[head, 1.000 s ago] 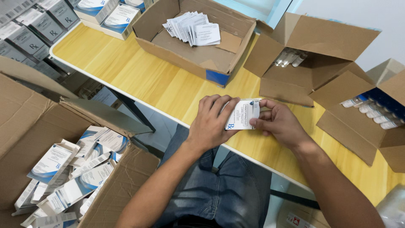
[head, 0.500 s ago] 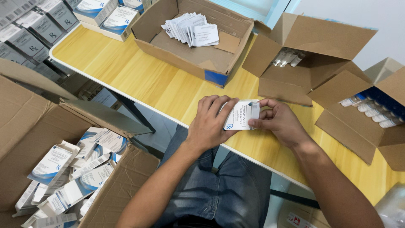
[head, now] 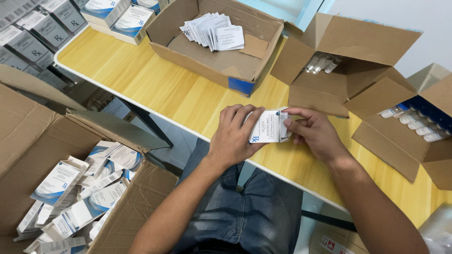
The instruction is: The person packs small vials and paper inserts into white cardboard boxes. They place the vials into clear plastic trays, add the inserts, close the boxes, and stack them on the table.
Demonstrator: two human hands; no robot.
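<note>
Carton (head: 266, 127) in both hands (head: 235, 136) above yellow wooden table (head: 155, 84).

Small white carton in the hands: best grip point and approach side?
Grip the small white carton across its long side edges, coming from the left, as the left hand does. It is a flat rectangular box, and the right hand works its right end, probably the flap, so keep that end free.

A white medicine carton (head: 268, 127) with dark print and a blue mark stands out against a yellow wood-grain tabletop (head: 155, 84) edged in white. Brown cardboard boxes (head: 226, 61) surround it, one with a blue corner patch. White-and-blue cartons (head: 70, 197) fill the brown box at left; white leaflets (head: 214, 32) carry grey print. Jeans (head: 249, 211) are faded blue-grey.
</note>
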